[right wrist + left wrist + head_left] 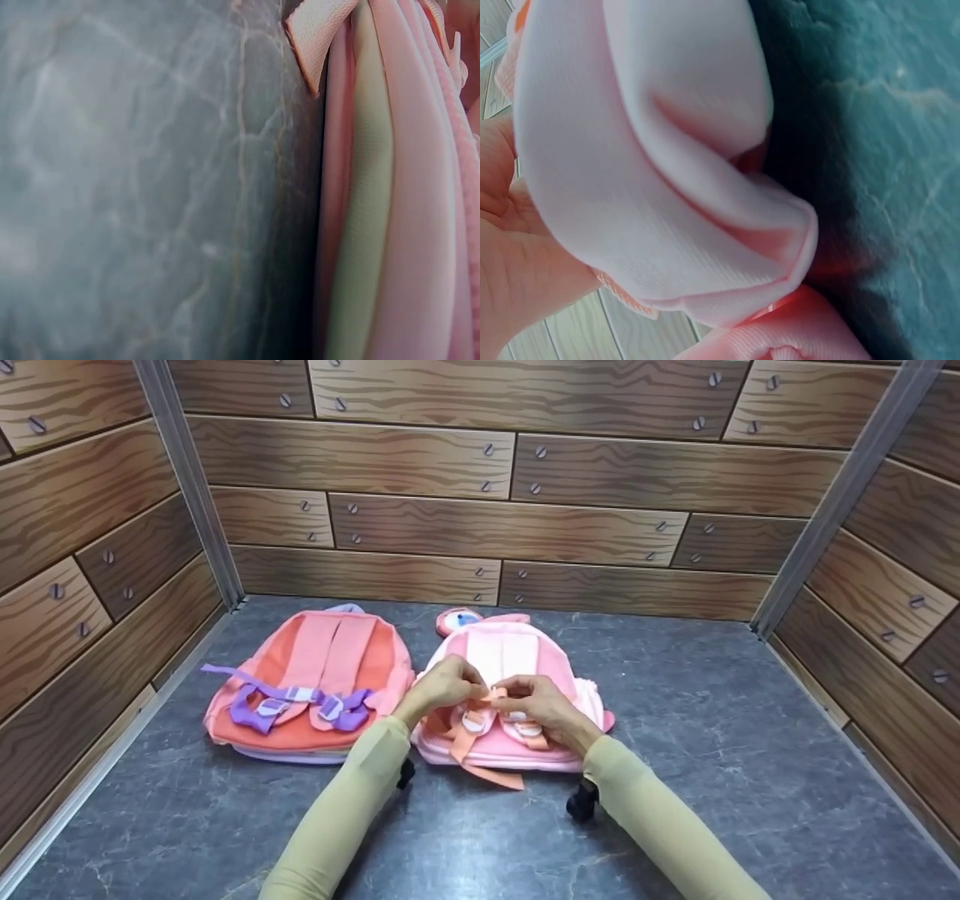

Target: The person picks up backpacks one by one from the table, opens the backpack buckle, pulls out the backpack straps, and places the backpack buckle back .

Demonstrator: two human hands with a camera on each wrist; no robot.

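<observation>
Wood-print walls: plank-patterned panels [420, 461] enclose the far, left and right sides in the head view, with metal posts [186, 472] at both far corners.
Bench: dark marbled top [757, 780], its left edge lined by a pale strip; a broad stretch runs between the pink bag and the right wall, another toward the wearer.
Coral backpack: lies straps-up [326, 656] left of centre, purple straps [259, 716] across its lower half, one loose end reaching past its left edge.
Pink backpack: lies straps-up [517, 654] near centre, just beside the coral one, a round eye-like piece [459, 619] at its top edge.
Orange straps: webbing [463, 742] crosses the lower bag, one tail spilling over its near edge onto the bench.
Left hand: fingers curled [450, 682], pinching orange webbing.
Right hand: thumb and fingers nearly closed [541, 706] on webbing beside it.
Pale pink fabric: folds [592, 172] fill much of the left wrist view, marbled surface beyond their edge; fingertips hidden.
Layered side: pink and pale-green fabric [409, 187] stands at right in the right wrist view, bench running alongside; the hand's grip cannot be told there.
</observation>
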